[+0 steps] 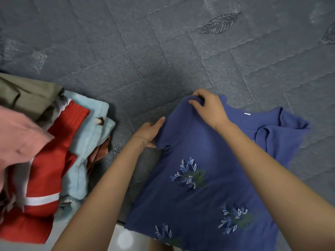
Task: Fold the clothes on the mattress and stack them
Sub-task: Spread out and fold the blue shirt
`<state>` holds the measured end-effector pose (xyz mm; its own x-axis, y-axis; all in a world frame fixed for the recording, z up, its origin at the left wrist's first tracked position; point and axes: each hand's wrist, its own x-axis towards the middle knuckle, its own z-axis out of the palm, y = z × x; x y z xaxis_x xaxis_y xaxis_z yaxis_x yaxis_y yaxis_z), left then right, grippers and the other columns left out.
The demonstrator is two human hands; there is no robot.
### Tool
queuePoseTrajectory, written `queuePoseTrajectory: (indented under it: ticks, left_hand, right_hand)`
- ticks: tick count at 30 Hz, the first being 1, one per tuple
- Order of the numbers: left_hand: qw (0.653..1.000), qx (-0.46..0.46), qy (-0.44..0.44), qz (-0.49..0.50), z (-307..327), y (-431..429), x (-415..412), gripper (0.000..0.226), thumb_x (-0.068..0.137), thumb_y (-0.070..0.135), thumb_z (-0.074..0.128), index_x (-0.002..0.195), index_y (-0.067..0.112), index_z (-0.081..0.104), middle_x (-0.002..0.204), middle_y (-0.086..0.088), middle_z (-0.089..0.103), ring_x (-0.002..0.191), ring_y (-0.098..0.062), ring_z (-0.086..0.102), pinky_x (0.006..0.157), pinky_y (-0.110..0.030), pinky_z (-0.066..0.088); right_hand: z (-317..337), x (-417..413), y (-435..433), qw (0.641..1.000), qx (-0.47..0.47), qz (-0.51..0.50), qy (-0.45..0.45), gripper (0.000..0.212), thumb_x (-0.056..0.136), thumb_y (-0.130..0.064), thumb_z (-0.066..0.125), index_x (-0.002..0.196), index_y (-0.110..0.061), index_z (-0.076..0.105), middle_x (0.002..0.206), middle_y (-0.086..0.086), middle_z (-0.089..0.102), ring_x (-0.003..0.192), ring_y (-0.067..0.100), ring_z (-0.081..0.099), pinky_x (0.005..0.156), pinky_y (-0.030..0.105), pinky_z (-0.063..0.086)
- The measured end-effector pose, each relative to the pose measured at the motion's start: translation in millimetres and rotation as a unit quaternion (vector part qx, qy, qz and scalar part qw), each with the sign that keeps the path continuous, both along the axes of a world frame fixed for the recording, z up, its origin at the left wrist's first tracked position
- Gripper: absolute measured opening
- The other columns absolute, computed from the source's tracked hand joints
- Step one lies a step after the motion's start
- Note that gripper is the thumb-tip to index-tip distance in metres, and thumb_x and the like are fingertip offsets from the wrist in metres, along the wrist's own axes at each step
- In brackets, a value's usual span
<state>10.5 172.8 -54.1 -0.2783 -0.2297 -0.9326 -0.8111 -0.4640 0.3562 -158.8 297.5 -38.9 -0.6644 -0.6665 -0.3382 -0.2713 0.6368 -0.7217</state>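
A blue top printed with small leaf sprigs lies on the grey quilted mattress, its neckline toward the right. My right hand pinches the raised fabric of its left shoulder. My left hand grips the left sleeve edge just below, fingers tucked under the cloth. The right sleeve is folded in over the chest.
A loose heap of clothes sits at the left: an olive garment, a pink one, a red one with a white stripe and a light blue towel-like piece. Pale floor shows at the mattress's near edge.
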Motion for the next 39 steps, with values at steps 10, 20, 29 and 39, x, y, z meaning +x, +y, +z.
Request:
queuePoseTrajectory:
  ticks: [10, 20, 29, 39]
  left_hand:
    - [0.922, -0.191, 0.331, 0.054, 14, -12, -2, 0.038, 0.099, -0.001, 0.045, 0.133, 0.015, 0.047, 0.105, 0.0, 0.064, 0.077, 0.008, 0.062, 0.068, -0.01, 0.048]
    - [0.925, -0.365, 0.085, -0.066, -16, -18, 25, 0.049, 0.092, 0.021, 0.063, 0.139, 0.016, 0.049, 0.12, -0.013, 0.056, 0.111, -0.026, 0.056, 0.1, -0.042, 0.046]
    - [0.887, -0.437, 0.024, -0.146, -18, 21, 48, 0.083, 0.065, 0.059, 0.079, 0.119, 0.003, 0.05, 0.126, -0.012, 0.042, 0.118, -0.028, 0.038, 0.102, -0.042, 0.037]
    - [0.928, -0.347, 0.134, -0.039, -24, 10, 67, 0.02, 0.083, 0.001, 0.068, 0.075, 0.011, 0.053, 0.085, -0.005, 0.054, 0.082, -0.016, 0.055, 0.076, -0.03, 0.047]
  right_hand:
    - [-2, 2, 1, 1.0, 0.004, -0.031, 0.002, 0.007, 0.094, -0.016, 0.061, 0.088, -0.016, 0.058, 0.075, -0.013, 0.057, 0.073, 0.007, 0.053, 0.075, 0.026, 0.042]
    - [-15, 19, -16, 0.996, 0.051, 0.001, 0.076, 0.03, 0.089, -0.02, 0.067, 0.118, -0.013, 0.062, 0.118, 0.003, 0.064, 0.115, 0.025, 0.052, 0.102, 0.038, 0.039]
    - [-25, 48, -56, 0.992, 0.037, 0.118, 0.04, 0.055, 0.095, -0.023, 0.062, 0.145, -0.011, 0.042, 0.144, 0.009, 0.049, 0.135, 0.025, 0.04, 0.112, 0.031, 0.027]
    - [-31, 56, -67, 0.995, 0.059, 0.052, 0.066, 0.015, 0.093, -0.028, 0.062, 0.103, -0.021, 0.069, 0.109, 0.0, 0.066, 0.11, 0.023, 0.052, 0.092, 0.036, 0.035]
